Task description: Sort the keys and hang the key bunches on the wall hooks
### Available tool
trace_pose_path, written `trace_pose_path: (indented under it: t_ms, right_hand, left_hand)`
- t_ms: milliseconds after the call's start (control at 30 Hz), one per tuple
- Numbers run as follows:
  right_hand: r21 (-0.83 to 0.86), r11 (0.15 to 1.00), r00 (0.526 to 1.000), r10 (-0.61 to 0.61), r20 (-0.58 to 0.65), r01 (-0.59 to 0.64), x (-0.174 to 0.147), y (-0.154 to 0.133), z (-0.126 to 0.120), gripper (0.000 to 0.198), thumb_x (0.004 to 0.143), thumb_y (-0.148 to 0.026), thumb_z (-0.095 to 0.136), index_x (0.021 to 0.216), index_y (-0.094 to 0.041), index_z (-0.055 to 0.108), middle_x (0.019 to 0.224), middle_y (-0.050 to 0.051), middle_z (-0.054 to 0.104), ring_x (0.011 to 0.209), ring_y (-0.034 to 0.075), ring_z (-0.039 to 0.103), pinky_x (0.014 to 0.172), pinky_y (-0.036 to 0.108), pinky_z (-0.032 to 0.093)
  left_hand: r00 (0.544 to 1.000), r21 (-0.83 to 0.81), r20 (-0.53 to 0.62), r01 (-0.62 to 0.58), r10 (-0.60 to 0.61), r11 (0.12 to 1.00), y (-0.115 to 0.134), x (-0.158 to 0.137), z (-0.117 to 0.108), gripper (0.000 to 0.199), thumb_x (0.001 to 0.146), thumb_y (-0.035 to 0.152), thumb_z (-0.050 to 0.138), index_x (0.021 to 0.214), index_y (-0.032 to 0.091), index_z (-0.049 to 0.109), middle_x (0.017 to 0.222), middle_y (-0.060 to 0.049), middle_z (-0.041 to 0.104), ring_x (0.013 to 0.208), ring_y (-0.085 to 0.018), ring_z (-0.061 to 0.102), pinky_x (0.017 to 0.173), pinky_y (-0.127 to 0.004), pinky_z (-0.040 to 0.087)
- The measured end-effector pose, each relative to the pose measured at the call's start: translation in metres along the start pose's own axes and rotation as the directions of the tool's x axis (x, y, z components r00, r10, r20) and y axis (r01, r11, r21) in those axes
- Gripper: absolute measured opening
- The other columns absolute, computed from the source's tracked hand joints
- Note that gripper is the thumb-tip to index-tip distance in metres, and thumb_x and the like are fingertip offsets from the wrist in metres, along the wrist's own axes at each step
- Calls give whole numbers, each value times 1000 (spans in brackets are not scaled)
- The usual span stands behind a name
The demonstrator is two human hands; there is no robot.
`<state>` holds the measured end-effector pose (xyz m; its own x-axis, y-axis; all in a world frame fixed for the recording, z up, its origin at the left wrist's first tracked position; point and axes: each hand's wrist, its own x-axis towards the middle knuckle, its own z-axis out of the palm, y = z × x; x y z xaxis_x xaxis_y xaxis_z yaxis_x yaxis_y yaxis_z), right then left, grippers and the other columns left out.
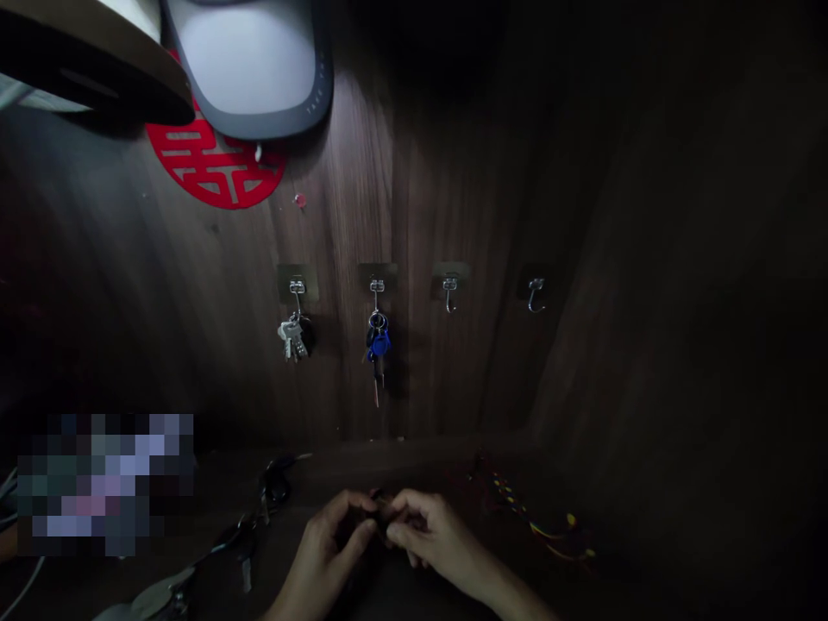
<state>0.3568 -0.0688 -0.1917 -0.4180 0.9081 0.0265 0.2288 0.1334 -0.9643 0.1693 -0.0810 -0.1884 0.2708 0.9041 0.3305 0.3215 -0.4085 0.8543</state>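
Note:
Low in the middle, my left hand (331, 542) and my right hand (441, 536) meet with their fingers bent inward. Both pinch at a small dark item (380, 511) between them, too dim to name. On the panel above, a bunch of silver keys (292, 336) hangs from the leftmost hook (297, 291). Keys with a blue tag (379, 341) hang from the second hook (376, 291). The third hook (450, 295) and the fourth hook (535, 296) carry nothing.
More keys (242, 543) lie on the dark surface left of my hands, and a braided multicoloured cord (523, 516) lies to the right. A red paper-cut ornament (223, 177) is on the panel, partly behind a grey rounded object (252, 65). A blurred-out patch covers the lower left.

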Motion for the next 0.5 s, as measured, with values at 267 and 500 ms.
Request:
trace_pose_path:
  t_ms: [267,500]
  right_hand:
    - [23,998,975,-45,-219,51,2,-22,-19,19,70,-35,65,74,-17,61,59,-2,62,44,6,45,42,18,34]
    - [158,916,741,-188,-644,369,25,-80,-84,34,68,-47,69,81,-17,59,65,2,67,41,6,43,36,17,27]
  left_hand:
    - [997,-14,-67,42,-43,999,-1,-1,-3,37,88,38,48,122,24,49,92,-1,69,89,-17,65,81,-23,49]
    - [992,47,-76,107,-103,993,-3,1,-6,36,89,42,43,121,26,48,87,1,69,86,-16,65,81,-24,49]
